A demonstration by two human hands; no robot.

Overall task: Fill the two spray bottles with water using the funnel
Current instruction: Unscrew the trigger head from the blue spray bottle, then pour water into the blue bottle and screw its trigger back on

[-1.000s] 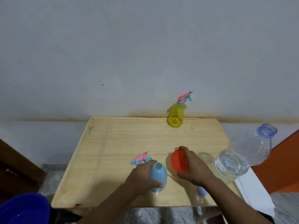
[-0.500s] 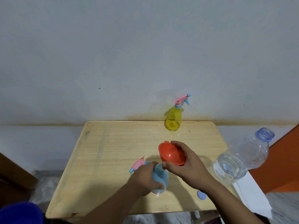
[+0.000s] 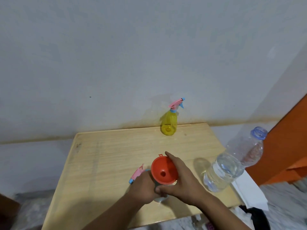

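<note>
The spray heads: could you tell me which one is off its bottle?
The pink spray head lying on the table beside the left hand; the yellow bottle's remains attached.

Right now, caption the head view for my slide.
Both hands seat the red funnel on a bottle beside the water bottle.

Wooden desk (image 3: 106,151) against a pale wall

A yellow spray bottle (image 3: 169,124) stands at the far edge; a pink trigger head (image 3: 137,173) lies near the middle; a clear water bottle (image 3: 230,165), part full and uncapped, stands at the right edge.
</note>
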